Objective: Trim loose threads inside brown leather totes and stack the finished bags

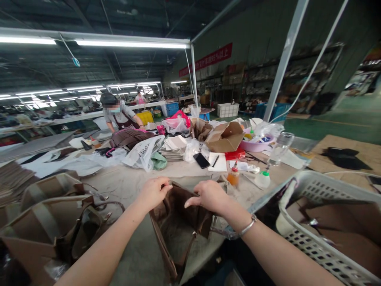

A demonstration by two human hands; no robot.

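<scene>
Handbag shell gapes over the near side of the counter. Left hand: fingers clamped on its rim. Right hand: at the opposite edge, thumb apart, grip unclear from here. Apparent step: spreading the mouth; next move likely calls for steady edges.

Head camera, one: worn on the person's head, facing forward and down across a worktable. Near range: left hand at seven o'clock, right hand at five. Far range: red banner just past twelve.
</scene>
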